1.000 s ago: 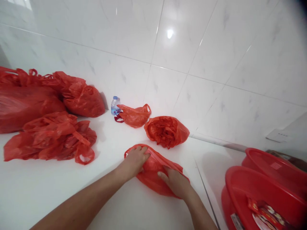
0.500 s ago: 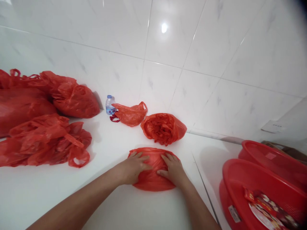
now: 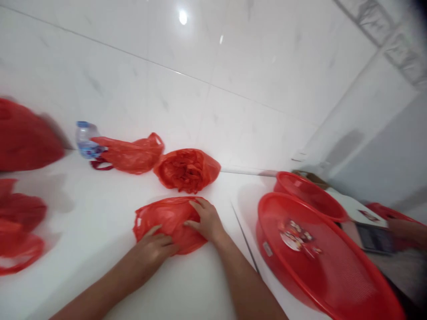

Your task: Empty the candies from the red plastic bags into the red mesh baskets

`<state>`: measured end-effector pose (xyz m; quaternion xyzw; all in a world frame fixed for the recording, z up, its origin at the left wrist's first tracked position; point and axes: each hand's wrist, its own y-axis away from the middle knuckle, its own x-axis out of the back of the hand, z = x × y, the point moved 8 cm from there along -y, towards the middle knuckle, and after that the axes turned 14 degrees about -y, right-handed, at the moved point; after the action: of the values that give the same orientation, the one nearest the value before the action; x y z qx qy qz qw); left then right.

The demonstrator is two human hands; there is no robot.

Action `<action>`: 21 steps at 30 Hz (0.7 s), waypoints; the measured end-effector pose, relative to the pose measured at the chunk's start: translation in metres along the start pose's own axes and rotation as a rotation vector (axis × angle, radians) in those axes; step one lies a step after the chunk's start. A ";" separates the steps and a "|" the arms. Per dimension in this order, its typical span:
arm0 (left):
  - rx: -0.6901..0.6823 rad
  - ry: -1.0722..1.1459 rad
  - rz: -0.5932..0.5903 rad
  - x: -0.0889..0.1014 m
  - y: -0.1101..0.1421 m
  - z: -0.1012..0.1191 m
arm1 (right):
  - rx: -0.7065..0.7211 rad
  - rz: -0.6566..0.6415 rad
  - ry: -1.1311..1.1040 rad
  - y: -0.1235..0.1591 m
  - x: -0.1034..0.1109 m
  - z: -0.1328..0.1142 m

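Observation:
A crumpled red plastic bag lies on the white table in front of me, with a looped handle at its left end. My left hand rests on its near left part, fingers bent but apart. On its right part lies my right hand, thumb and fingers spread over the plastic. Just behind sits a rounded red bag stuffed with crumpled red plastic. Left of that one is a slack red bag with its handle raised.
A blue-capped plastic bottle stands by the tiled wall. More red bags lie at the left. To the right are a large red basin holding small packets and another red basin. Another person's hand shows at the far right.
My view has swung right, bringing more of the basins and another person's hand into sight. My left hand has slid toward the bag's near edge, its fingers more bent. The bag's left handle now shows.

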<state>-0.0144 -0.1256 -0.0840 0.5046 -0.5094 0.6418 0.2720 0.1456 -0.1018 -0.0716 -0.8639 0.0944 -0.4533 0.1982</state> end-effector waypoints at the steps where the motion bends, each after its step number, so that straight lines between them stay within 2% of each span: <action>1: -0.025 0.008 0.003 -0.005 0.001 -0.004 | 0.034 0.079 0.000 0.002 0.010 -0.009; 3: -0.073 0.010 0.013 -0.014 0.003 -0.011 | 0.085 0.207 0.007 0.009 0.032 -0.028; 5: -0.069 -0.011 0.060 -0.017 0.003 -0.019 | 0.110 0.270 0.016 0.023 0.054 -0.048; 8: -0.110 -0.030 0.110 -0.016 0.002 -0.020 | 0.089 0.269 0.039 0.048 0.092 -0.073; 11: -0.190 -0.026 0.156 -0.012 0.002 -0.010 | -0.001 0.287 0.088 0.070 0.145 -0.073; 13: -0.181 -0.035 0.228 -0.006 0.003 -0.007 | -0.117 0.328 0.156 0.081 0.185 -0.051; 16: -0.083 -0.057 0.345 0.004 0.005 -0.013 | -0.401 0.288 0.256 0.096 0.238 0.013; 18: -0.010 -0.048 0.395 0.011 0.006 -0.022 | -0.678 0.133 0.340 0.112 0.258 0.066; 21: 0.101 -0.013 0.467 0.021 0.010 -0.042 | -0.856 0.002 0.355 0.136 0.276 0.113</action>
<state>-0.0456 -0.0933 -0.0668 0.3902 -0.5813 0.7086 0.0873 0.3986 -0.2900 0.0188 -0.7769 0.3065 -0.5144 -0.1948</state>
